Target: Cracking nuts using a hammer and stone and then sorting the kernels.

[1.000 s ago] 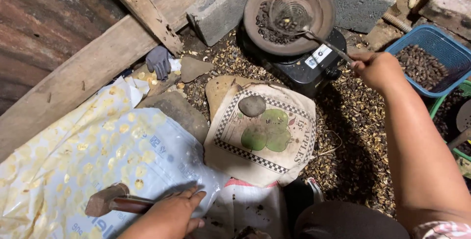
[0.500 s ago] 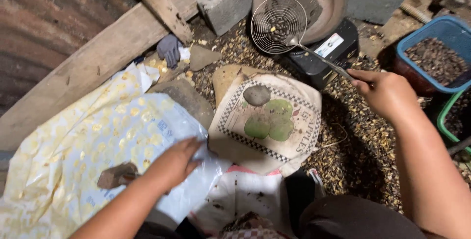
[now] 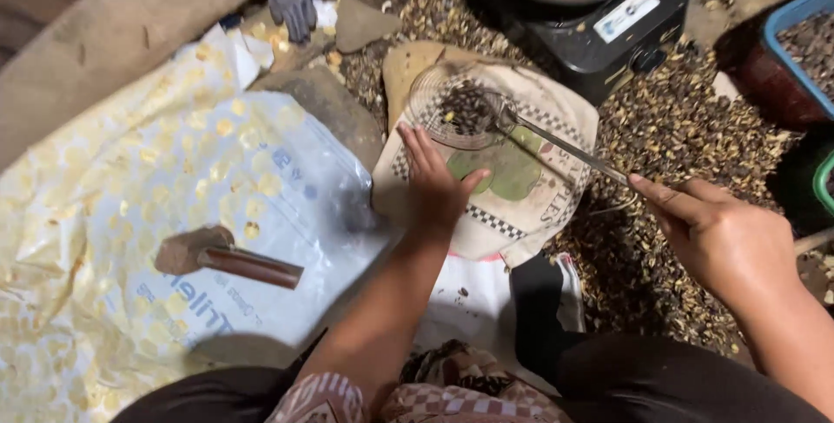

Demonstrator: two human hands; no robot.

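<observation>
My right hand (image 3: 725, 236) grips the long metal handle of a wire skimmer (image 3: 459, 110), whose round basket holds a small pile of dark nuts. The basket hovers over a cream cloth sack (image 3: 512, 201) printed with green apples and a checked border, which lies on a flat stone. My left hand (image 3: 434, 180) rests open on that sack, fingers spread, just below the skimmer's basket. A hammer (image 3: 228, 260) with a brown wooden handle lies on the plastic sheet to the left, apart from both hands.
A white and yellow plastic sack (image 3: 130, 241) covers the ground at left. A black stove (image 3: 608, 19) with a pan stands at the top. A blue basket (image 3: 804, 41) of dark nuts is at the right edge. Husks (image 3: 686, 136) litter the ground. A grey glove (image 3: 294, 2) lies at top left.
My right hand has swung the skimmer from the pan down over the apple sack. My left hand let go of the hammer and moved right onto the sack.
</observation>
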